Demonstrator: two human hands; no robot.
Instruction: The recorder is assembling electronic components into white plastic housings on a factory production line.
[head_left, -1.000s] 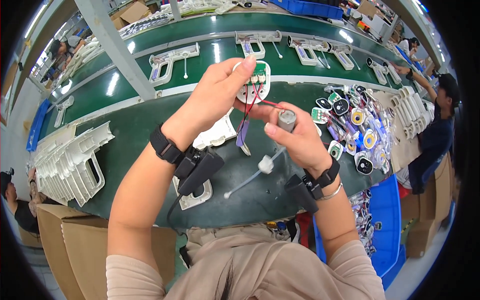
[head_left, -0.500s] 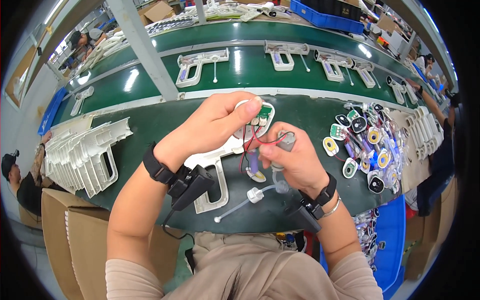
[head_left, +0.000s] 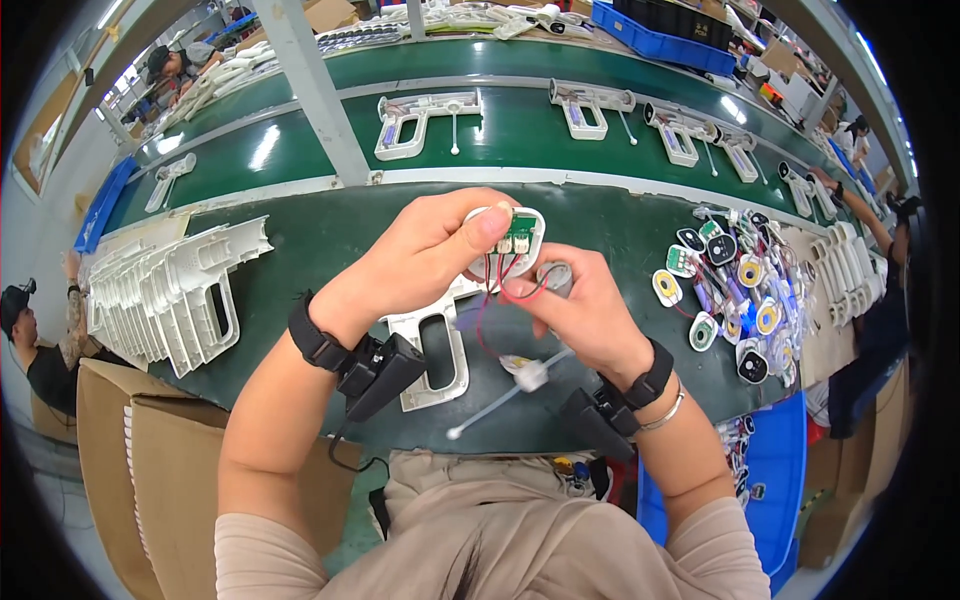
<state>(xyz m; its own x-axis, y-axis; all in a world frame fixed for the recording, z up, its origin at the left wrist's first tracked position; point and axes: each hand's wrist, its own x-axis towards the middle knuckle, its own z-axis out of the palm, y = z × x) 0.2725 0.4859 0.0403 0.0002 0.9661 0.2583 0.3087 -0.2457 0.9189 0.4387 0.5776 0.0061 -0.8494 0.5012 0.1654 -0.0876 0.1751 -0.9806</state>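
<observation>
My left hand point(head_left: 440, 245) pinches a white oval cap point(head_left: 538, 232) with a green circuit board point(head_left: 522, 228) inside, the thumb lying over its edge. Red and black wires point(head_left: 500, 290) run from the board towards my right hand point(head_left: 590, 305), whose fingers are closed round a small grey motor point(head_left: 556, 280). Below that hand hangs a thin translucent tube point(head_left: 490, 410) with a white fitting point(head_left: 531, 376). A blurred purple part dangles nearby. Under my hands a white gun-shaped shell half point(head_left: 458, 375) lies on the dark green mat, its upper part partly covered.
Stacked white shell halves point(head_left: 180, 300) lie at left. To the right is a pile of wired assemblies point(head_left: 735, 275), with a blue bin point(head_left: 775, 470) below. Beyond, partly assembled units point(head_left: 430, 120) sit on a green conveyor point(head_left: 330, 130), behind a metal post point(head_left: 320, 90). A cardboard box point(head_left: 190, 480) stands lower left.
The motor and my right hand have tilted slightly, and the tube with its fitting has swung lower. The dangling purple part has shifted left. Both hands keep their hold.
</observation>
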